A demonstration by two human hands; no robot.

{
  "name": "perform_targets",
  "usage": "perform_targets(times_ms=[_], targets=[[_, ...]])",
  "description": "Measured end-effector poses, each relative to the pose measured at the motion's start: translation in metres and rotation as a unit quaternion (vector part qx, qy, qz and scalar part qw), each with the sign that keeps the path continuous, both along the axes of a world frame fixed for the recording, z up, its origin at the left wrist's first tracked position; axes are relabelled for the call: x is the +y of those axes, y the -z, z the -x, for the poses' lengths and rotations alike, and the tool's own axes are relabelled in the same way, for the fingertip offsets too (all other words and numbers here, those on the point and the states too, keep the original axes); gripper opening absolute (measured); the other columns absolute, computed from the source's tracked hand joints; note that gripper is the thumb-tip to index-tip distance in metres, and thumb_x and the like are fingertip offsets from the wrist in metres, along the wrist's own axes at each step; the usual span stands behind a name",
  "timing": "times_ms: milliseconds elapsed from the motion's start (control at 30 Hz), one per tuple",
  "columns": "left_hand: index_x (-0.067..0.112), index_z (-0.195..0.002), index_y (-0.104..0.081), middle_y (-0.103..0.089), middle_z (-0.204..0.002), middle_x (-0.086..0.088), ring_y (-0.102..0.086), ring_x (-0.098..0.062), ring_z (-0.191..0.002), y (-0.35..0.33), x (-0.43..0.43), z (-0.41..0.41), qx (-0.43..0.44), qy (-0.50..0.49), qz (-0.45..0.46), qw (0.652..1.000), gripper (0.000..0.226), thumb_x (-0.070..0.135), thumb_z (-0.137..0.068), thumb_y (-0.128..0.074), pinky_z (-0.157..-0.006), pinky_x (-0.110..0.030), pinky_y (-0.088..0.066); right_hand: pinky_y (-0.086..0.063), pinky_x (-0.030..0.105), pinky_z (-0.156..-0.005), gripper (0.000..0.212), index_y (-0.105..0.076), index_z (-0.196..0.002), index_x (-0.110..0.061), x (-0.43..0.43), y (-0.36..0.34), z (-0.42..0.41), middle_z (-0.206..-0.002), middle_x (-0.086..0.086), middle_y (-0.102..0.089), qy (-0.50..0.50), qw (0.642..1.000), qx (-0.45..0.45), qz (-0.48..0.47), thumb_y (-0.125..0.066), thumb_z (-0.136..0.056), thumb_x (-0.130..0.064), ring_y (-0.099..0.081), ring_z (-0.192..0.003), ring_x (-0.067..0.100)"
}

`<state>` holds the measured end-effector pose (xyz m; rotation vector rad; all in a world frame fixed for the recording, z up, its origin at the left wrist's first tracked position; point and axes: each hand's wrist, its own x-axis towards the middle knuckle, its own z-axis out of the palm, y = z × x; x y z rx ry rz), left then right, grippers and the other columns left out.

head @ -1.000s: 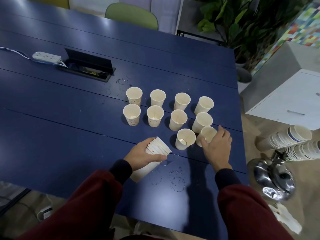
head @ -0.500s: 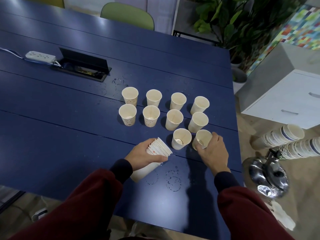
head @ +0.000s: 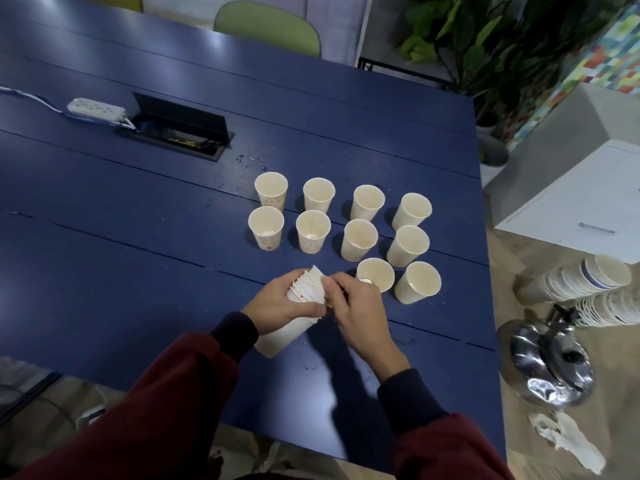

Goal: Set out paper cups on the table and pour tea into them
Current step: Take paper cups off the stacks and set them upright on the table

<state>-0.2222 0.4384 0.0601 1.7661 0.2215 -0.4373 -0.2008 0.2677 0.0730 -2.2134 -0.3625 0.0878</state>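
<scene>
Several cream paper cups (head: pixel 358 240) stand upright in rows on the blue table (head: pixel 138 237). The nearest row holds two, one (head: pixel 374 274) partly behind my right hand and one (head: pixel 417 282) free at the right. My left hand (head: pixel 280 303) grips a stack of nested cups (head: pixel 298 310) lying on its side near the front edge. My right hand (head: pixel 349 306) pinches the rim of the stack's top cup. A steel kettle (head: pixel 550 362) sits on the floor to the right.
An open cable box (head: pixel 180 129) and a white power strip (head: pixel 95 109) lie at the table's far left. Water drops (head: pixel 247 160) mark the table behind the cups. More cup stacks (head: pixel 588 289) lie on the floor by a white cabinet (head: pixel 585 202). A green chair (head: pixel 266 27) stands beyond.
My right hand let go of the rightmost front cup, which now stands free, and moved left to the rim of the stack in my left hand.
</scene>
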Motion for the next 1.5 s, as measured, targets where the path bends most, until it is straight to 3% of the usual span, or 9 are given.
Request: perform_targets(times_ms=[200,433,600,767,867,933,1133,1333,1500], targets=[[0.032,-0.112,-0.063,-0.073,-0.100,0.010,-0.067,-0.005,-0.091,0.008,0.041,0.012,0.011,-0.058,-0.031,0.998,0.048,0.031,-0.072,-0.089,-0.083,-0.022,-0.050,-0.033,0.018,-0.057,0.031,-0.052,-0.072,-0.019,0.021,-0.017,-0.017,-0.062,-0.012,-0.051,0.118,0.986,-0.108,-0.040,-0.056,-0.103,-0.019,-0.047,-0.058,0.008],[0.032,-0.119,-0.059,-0.071,-0.106,0.011,-0.066,-0.004,-0.098,0.013,0.069,0.016,0.028,-0.076,-0.027,0.996,0.059,0.042,-0.069,-0.089,-0.081,-0.016,-0.048,-0.034,0.031,-0.067,0.021,-0.070,-0.089,-0.003,0.038,0.024,-0.021,-0.086,0.012,-0.066,0.065,0.985,-0.019,0.160,-0.057,-0.099,-0.016,-0.060,-0.078,0.031],[0.027,-0.126,-0.050,-0.069,-0.110,0.013,-0.065,-0.002,-0.100,0.017,0.087,0.019,0.030,-0.072,0.003,0.997,0.068,0.044,-0.072,-0.087,-0.085,-0.021,-0.050,-0.053,0.033,-0.084,0.025,-0.066,-0.119,-0.009,0.053,0.021,0.005,-0.116,0.005,-0.066,0.113,0.989,-0.034,0.092,-0.065,-0.095,-0.013,-0.063,-0.097,0.021],[0.033,-0.111,-0.056,-0.073,-0.096,0.017,-0.068,0.000,-0.089,0.011,0.098,0.019,0.007,-0.043,0.009,0.999,0.054,0.045,-0.069,-0.088,-0.085,-0.028,-0.055,-0.045,0.015,-0.068,0.015,-0.070,-0.105,-0.016,0.091,-0.007,0.032,-0.093,-0.009,-0.067,0.102,0.992,-0.067,0.016,-0.064,-0.097,-0.027,-0.059,-0.076,0.005],[0.035,-0.103,-0.058,-0.072,-0.091,0.015,-0.068,-0.005,-0.086,-0.003,0.092,0.021,-0.049,-0.027,-0.025,0.998,0.041,0.039,-0.070,-0.082,-0.081,-0.033,-0.057,-0.050,0.034,-0.061,0.021,-0.072,-0.091,-0.018,0.103,-0.018,0.036,-0.070,0.000,-0.064,0.034,0.993,0.099,-0.057,-0.060,-0.102,-0.031,-0.058,-0.063,0.013],[0.038,-0.103,-0.057,-0.071,-0.090,0.019,-0.066,-0.001,-0.084,-0.010,0.091,0.018,-0.076,-0.031,-0.053,0.995,0.043,0.048,-0.066,-0.077,-0.078,-0.029,-0.055,-0.046,0.041,-0.060,0.027,-0.070,-0.084,-0.013,0.105,-0.021,0.031,-0.068,0.009,-0.058,0.016,0.987,0.123,-0.103,-0.058,-0.103,-0.028,-0.050,-0.061,0.019],[0.035,-0.102,-0.065,-0.073,-0.094,0.013,-0.068,-0.006,-0.087,0.022,0.098,0.005,-0.073,-0.024,0.007,0.997,0.036,0.040,-0.071,-0.085,-0.079,-0.030,-0.055,-0.032,0.017,-0.055,0.035,-0.064,-0.074,0.002,0.102,0.002,0.001,-0.058,-0.006,-0.047,-0.033,0.982,0.139,-0.122,-0.059,-0.101,-0.019,-0.038,-0.055,0.005],[0.028,-0.106,-0.071,-0.076,-0.104,0.002,-0.072,-0.018,-0.098,0.040,0.110,-0.009,-0.090,0.002,0.109,0.990,0.035,0.039,-0.075,-0.083,-0.087,-0.035,-0.056,-0.037,0.030,-0.052,0.038,-0.062,-0.066,-0.015,0.103,0.001,-0.014,-0.053,0.003,-0.053,0.022,0.996,-0.061,-0.059,-0.057,-0.102,-0.027,-0.046,-0.052,0.018],[0.016,-0.104,-0.075,-0.074,-0.097,-0.014,-0.070,-0.023,-0.077,0.055,0.132,-0.017,-0.060,-0.091,0.226,0.968,0.037,0.040,-0.077,-0.074,-0.060,-0.028,-0.056,-0.043,0.035,-0.057,0.029,-0.067,-0.078,-0.014,0.086,-0.002,-0.021,-0.059,-0.002,-0.059,0.054,0.935,-0.350,0.026,-0.056,-0.101,-0.029,-0.054,-0.056,0.016]])
